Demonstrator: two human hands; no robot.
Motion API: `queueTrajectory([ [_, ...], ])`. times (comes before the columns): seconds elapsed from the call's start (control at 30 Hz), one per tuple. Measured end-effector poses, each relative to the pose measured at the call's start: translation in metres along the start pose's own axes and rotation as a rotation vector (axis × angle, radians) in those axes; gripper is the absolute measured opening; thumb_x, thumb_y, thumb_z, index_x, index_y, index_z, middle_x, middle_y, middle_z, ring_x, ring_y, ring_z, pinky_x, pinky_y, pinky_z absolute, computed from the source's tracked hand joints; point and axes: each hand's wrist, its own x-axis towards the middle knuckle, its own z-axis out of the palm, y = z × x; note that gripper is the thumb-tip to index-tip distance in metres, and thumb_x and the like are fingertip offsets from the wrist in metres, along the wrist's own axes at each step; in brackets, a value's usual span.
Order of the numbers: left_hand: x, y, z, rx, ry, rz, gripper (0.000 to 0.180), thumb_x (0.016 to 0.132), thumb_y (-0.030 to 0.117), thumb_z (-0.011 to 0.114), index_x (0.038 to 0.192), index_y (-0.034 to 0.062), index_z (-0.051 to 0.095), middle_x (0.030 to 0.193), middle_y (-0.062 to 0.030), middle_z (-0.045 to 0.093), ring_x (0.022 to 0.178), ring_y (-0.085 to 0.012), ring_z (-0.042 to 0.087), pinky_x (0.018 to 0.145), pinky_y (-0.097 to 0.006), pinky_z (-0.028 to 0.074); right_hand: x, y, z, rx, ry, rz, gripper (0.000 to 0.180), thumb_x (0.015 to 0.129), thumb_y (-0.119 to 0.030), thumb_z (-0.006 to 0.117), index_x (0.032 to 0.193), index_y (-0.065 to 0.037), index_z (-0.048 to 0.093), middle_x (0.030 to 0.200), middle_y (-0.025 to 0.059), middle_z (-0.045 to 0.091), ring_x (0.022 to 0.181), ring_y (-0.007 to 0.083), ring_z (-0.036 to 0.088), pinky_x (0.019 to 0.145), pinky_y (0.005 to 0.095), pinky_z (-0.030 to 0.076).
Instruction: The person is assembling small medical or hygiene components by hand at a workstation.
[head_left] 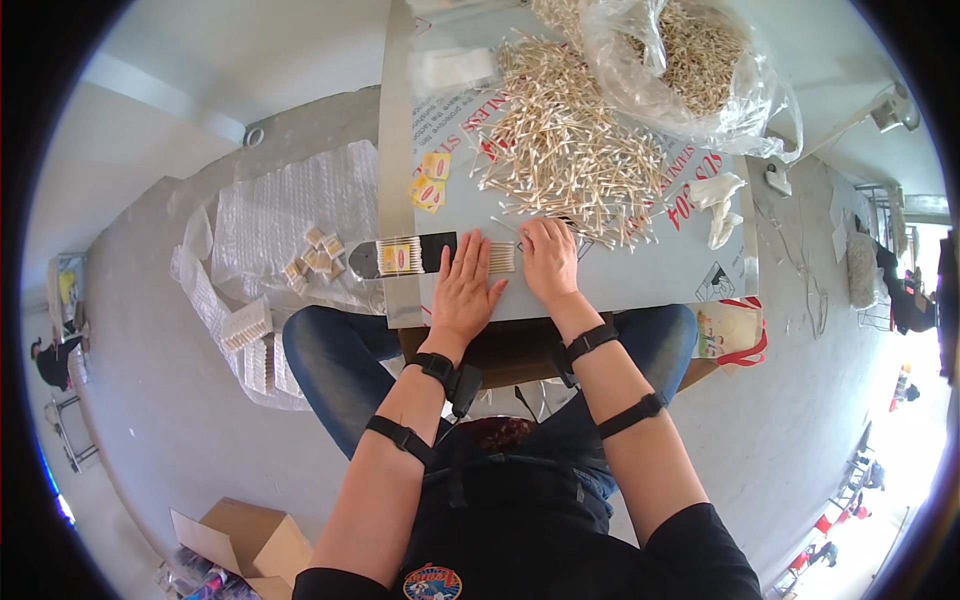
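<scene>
My left hand (464,284) lies flat near the table's front edge, fingers stretched out, over one end of a neat row of cotton swabs (502,257). My right hand (549,262) is just right of that row, its fingers curled down and pressed together at the tabletop; what they hold, if anything, is hidden. Left of my left hand a black strip (437,246) reaches past the table's left edge. On it lies a side-by-side set of cotton swabs (401,243) with a yellow label (397,260). Beyond my hands spreads a large loose pile of cotton swabs (570,140).
A clear plastic bag (762,105) of more swabs stands at the back right. Yellow labels (430,182) lie on the table's left side, crumpled white plastic (716,205) on its right. Small swab bundles (318,252) rest on bubble wrap (290,195) at left. A cardboard box (250,540) sits lower left.
</scene>
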Motion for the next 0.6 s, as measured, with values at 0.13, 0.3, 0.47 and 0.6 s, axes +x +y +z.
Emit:
queueTrajectory([
  [0.13, 0.001, 0.0, 0.002, -0.041, 0.002, 0.003, 0.069, 0.095, 0.042, 0.053, 0.149, 0.0029, 0.033, 0.158, -0.0142, 0.027, 0.147, -0.028, 0.023, 0.119, -0.048, 0.017, 0.01, -0.002, 0.006, 0.091, -0.042, -0.005, 0.016, 0.08, 0.0, 0.058, 0.092, -0.006, 0.066, 0.09, 0.0094, 0.067, 0.094, 0.0311, 0.061, 0.082, 0.0406, 0.051],
  [0.3, 0.0, -0.001, 0.003, -0.072, 0.038, 0.021, 0.069, 0.095, 0.044, 0.052, 0.149, 0.0042, 0.033, 0.158, -0.0148, 0.025, 0.147, -0.0297, 0.023, 0.119, -0.049, 0.018, 0.017, -0.002, 0.006, 0.17, -0.134, -0.07, 0.017, 0.079, 0.001, 0.057, 0.09, -0.006, 0.068, 0.09, 0.0098, 0.068, 0.093, 0.0306, 0.062, 0.08, 0.0408, 0.052],
  [0.47, -0.001, 0.0, 0.0, -0.064, 0.066, 0.024, 0.071, 0.092, 0.037, 0.059, 0.15, 0.0058, 0.033, 0.159, -0.0162, 0.024, 0.146, -0.0345, 0.023, 0.118, -0.053, 0.019, 0.023, -0.004, 0.002, 0.178, -0.007, 0.013, 0.018, 0.081, 0.0, 0.057, 0.091, -0.008, 0.069, 0.089, 0.0099, 0.067, 0.091, 0.0303, 0.061, 0.08, 0.042, 0.051],
  [0.6, 0.0, 0.001, -0.002, -0.058, 0.029, 0.013, 0.07, 0.092, 0.037, 0.059, 0.149, 0.0054, 0.033, 0.158, -0.0164, 0.026, 0.146, -0.0342, 0.024, 0.118, -0.053, 0.02, 0.038, -0.003, -0.009, -0.073, -0.01, -0.021, 0.017, 0.08, -0.003, 0.061, 0.093, -0.01, 0.07, 0.092, 0.0065, 0.063, 0.096, 0.028, 0.059, 0.082, 0.04, 0.05],
])
